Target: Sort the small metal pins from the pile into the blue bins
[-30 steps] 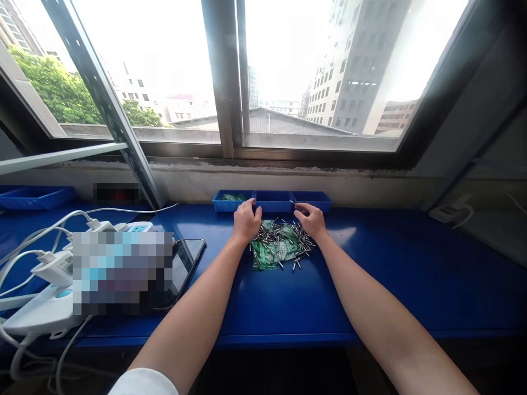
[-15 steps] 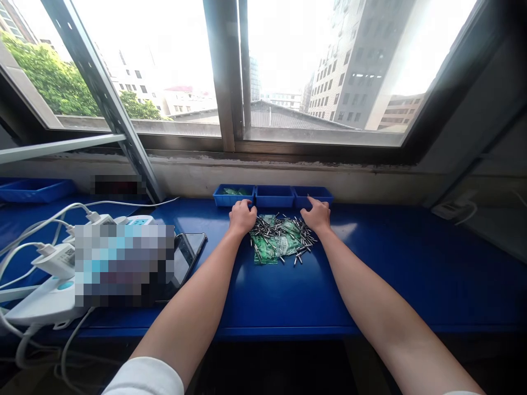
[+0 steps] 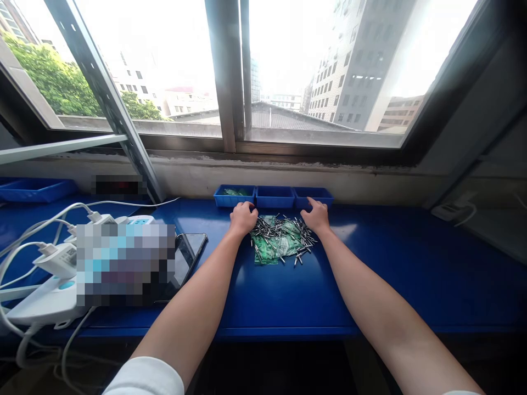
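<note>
A loose heap of small dark and silvery metal pins [image 3: 305, 235] lies over green plastic packets [image 3: 267, 251] on the blue table. At the heap's upper left edge rests my left hand [image 3: 242, 218], just in front of the left blue bin. Its fingers bend forward, thumb a little apart, and I see nothing held. My right hand [image 3: 316, 216] is at the upper right edge, before the right blue bin [image 3: 325, 193]. Thumb and forefinger stand apart there, with no object visible between them; the other fingers are partly hidden.
Green packets lie in the left bin [image 3: 218, 198]; the middle bin [image 3: 275, 204] stands beside it. On the left are a phone [image 3: 193, 241], a white power strip [image 3: 37, 310] with plugs and cables, and a metal shelf post [image 3: 138, 159]. A window rises behind the table.
Both hands keep nearly the same place and pose beside the heap. Only a very slight shift of the whole view shows.
</note>
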The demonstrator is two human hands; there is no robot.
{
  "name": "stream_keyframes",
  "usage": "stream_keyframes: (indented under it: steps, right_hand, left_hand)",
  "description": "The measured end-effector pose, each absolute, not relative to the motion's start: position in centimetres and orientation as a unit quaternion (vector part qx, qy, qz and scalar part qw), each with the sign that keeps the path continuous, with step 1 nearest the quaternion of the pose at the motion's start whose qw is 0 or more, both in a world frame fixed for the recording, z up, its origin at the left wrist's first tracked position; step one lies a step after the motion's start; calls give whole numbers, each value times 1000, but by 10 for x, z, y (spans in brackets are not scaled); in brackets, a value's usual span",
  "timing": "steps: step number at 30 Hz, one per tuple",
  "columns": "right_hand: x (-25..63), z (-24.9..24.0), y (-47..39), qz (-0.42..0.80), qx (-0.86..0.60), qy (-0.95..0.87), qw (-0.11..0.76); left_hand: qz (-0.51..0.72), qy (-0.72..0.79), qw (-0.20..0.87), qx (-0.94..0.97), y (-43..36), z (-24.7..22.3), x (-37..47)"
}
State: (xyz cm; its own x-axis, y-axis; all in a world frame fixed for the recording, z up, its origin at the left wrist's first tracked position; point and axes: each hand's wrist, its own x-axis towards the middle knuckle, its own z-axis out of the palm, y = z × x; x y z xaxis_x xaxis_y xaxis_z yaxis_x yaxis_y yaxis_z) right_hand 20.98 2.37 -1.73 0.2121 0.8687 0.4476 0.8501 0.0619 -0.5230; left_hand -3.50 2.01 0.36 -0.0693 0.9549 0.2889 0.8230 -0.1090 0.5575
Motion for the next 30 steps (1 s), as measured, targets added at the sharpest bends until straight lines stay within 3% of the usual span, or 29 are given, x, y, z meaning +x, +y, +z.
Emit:
stream_keyframes:
  steps: [7, 13, 22, 25, 30]
  right_hand:
    - [207, -17, 23, 33, -660, -656, 365]
    - [201, -15, 20, 94, -675, -659, 318]
    - [190, -10, 18, 94, -707, -655, 250]
    - [188, -13, 21, 102, -693, -657, 280]
    - [186, -12, 20, 40, -613, -671, 416]
  left_hand:
    - [294, 654, 97, 690, 21, 1, -36]
    - [269, 677, 92, 678, 24, -1, -34]
    - [269, 677, 91, 679, 25, -4, -31]
    - [274, 675, 90, 679, 25, -4, -31]
    - [287, 671, 75, 679, 22, -2, -30]
